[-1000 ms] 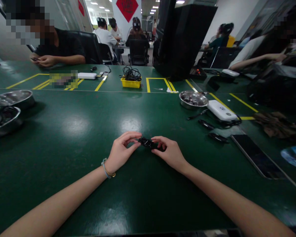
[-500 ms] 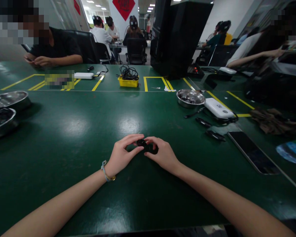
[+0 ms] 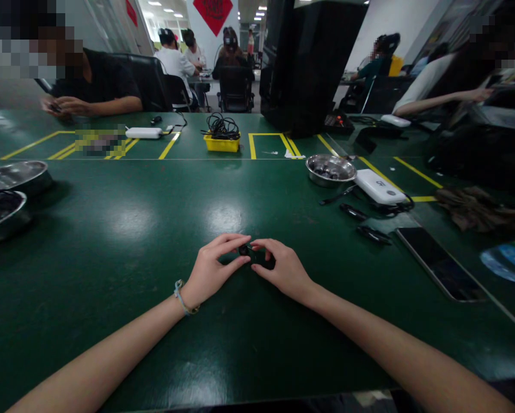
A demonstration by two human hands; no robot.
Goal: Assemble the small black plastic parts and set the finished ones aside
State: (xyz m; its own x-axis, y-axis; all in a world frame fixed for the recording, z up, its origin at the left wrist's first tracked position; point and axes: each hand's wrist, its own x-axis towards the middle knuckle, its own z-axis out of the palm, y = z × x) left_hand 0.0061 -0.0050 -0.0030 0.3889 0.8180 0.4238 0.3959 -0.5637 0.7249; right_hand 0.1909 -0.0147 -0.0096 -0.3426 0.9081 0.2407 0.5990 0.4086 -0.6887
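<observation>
Both hands rest close together over the green table (image 3: pixel 124 275), fingertips almost meeting. Between the thumb and fingers of my left hand (image 3: pixel 212 267) is a small, round black part (image 3: pixel 244 250); its exact kind is too small to tell. My right hand (image 3: pixel 285 267) is curled with its thumb and fingertips pinched towards the same part. A dark shape shows inside its grip, but I cannot make out what it is. A bracelet (image 3: pixel 183 298) circles my left wrist.
Two metal bowls, one with dark items (image 3: pixel 12 226), stand at the left. Right of centre are a metal bowl (image 3: pixel 331 178), a white power bank (image 3: pixel 380 186), black pieces (image 3: pixel 373 235) and a phone (image 3: pixel 438 264). A yellow tray (image 3: pixel 222 143) holds cables. Other people sit beyond.
The black part in my left fingers has turned slightly, and less black shows between the hands. My hands have hardly moved.
</observation>
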